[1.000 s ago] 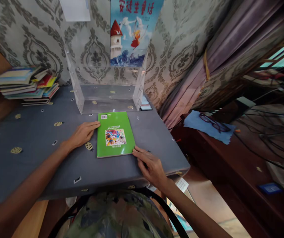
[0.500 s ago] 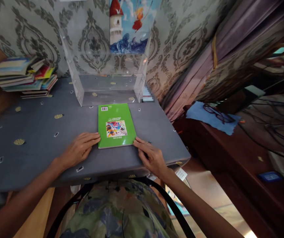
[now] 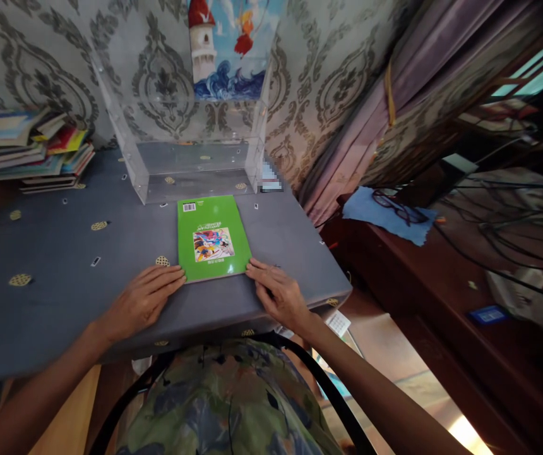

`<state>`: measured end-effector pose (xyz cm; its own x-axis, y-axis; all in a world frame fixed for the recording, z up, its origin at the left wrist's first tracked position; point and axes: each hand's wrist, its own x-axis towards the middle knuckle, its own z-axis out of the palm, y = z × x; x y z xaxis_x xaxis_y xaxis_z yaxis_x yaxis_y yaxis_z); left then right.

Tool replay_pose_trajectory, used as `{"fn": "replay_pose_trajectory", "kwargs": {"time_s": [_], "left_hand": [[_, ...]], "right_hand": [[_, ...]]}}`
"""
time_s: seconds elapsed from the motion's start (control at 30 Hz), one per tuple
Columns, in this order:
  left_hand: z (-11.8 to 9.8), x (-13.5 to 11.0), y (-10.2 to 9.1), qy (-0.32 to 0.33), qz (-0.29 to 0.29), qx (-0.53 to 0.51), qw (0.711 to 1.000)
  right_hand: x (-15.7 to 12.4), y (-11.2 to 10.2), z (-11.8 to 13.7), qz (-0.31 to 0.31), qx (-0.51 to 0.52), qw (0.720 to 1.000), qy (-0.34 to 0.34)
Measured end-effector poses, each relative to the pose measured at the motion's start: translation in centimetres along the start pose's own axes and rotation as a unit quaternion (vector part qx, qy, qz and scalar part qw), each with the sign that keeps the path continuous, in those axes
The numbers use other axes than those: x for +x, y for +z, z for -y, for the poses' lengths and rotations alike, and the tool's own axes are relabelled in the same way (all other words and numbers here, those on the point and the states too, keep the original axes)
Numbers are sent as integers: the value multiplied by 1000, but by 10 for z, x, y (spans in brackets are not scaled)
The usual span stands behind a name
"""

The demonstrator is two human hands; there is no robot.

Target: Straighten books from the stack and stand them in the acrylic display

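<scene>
By the table's front edge (image 3: 214, 315), green book (image 3: 214, 245) is touched by left hand (image 3: 143, 298), right hand (image 3: 278, 292)! Fingers together, grip unclear.

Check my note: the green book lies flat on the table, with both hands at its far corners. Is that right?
Not quite: the head view shows the left hand and right hand at the near corners of the green book, which does lie flat on the table.

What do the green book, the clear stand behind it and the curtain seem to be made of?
Green book: paper or card, glossy, going by its bright glints. Clear stand: probably smooth acrylic, since the wallpaper shows through it, though glass is possible. Curtain: fabric, perhaps slightly satiny, hanging in soft folds.
</scene>
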<state>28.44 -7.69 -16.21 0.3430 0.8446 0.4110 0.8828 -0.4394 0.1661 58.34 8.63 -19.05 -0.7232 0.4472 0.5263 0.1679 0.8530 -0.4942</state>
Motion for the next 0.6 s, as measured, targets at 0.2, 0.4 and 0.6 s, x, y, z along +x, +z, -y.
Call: {"fn": "replay_pose_trajectory", "kwargs": {"time_s": [0.2, 0.4, 0.6], "left_hand": [[-3, 7, 0, 20, -4, 14, 1000], [-13, 27, 5, 53, 10, 14, 998], [-28, 60, 21, 91, 25, 35, 995]], "right_hand": [[3, -3, 2, -1, -21, 1000, -22], [1, -2, 2, -40, -28, 998, -45], [0, -2, 2, -54, -20, 997, -43]]}}
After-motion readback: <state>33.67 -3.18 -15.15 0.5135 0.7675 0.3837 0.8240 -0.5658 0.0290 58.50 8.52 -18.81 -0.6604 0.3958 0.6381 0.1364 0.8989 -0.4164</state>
